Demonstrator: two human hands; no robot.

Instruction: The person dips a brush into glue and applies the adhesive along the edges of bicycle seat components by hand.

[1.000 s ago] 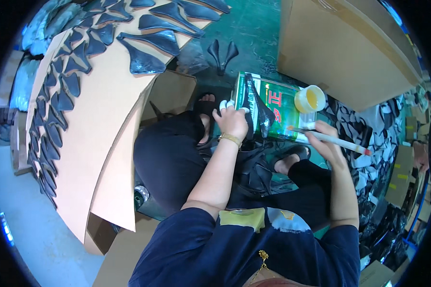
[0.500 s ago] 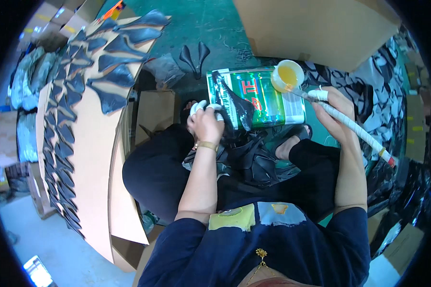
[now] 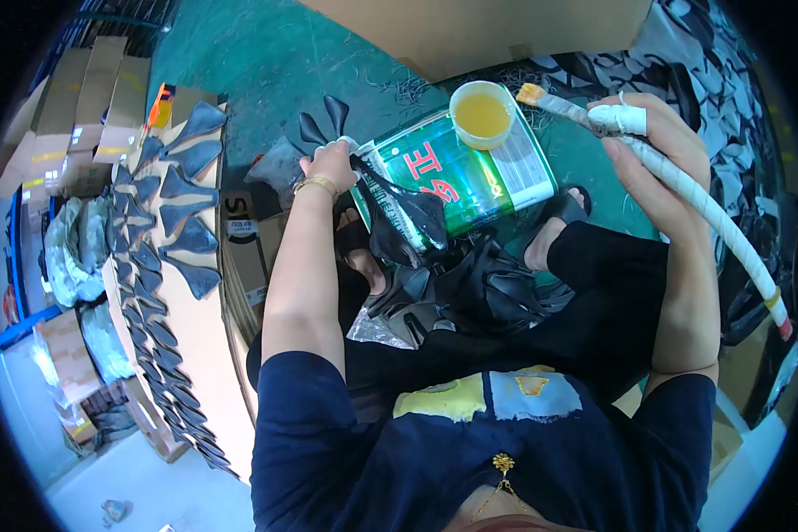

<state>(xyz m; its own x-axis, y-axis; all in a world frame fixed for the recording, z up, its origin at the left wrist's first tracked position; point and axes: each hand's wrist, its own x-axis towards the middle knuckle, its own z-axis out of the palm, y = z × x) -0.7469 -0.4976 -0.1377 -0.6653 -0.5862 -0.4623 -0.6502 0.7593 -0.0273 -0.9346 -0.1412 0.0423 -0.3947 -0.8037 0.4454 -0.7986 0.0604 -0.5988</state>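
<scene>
My left hand [image 3: 331,167] is closed at the narrow end of a black bicycle-saddle-shaped piece [image 3: 417,213], which lies over the left side of a green and white metal tin [image 3: 470,199]. Another dark piece shows beneath it. On the tin stands a white cup [image 3: 481,115] holding yellow liquid. My right hand [image 3: 661,146] grips a long brush [image 3: 723,217] with a white-wrapped, curving handle. Its yellowish bristles are just right of the cup, apart from it. White wraps cover some of my fingertips. More black pieces [image 3: 496,284] are heaped between my legs.
At left, a cardboard sheet [image 3: 191,328] carries rows of black saddle-shaped pieces. Two similar pieces [image 3: 324,120] are on the green floor beyond my left hand. A big carton [image 3: 496,35] stands at the far side. Grey and black scraps [image 3: 709,89] are piled at right.
The brush has come away from the cup, toward the right. My left hand has moved forward and left to the black piece's narrow end. The whole view has shifted.
</scene>
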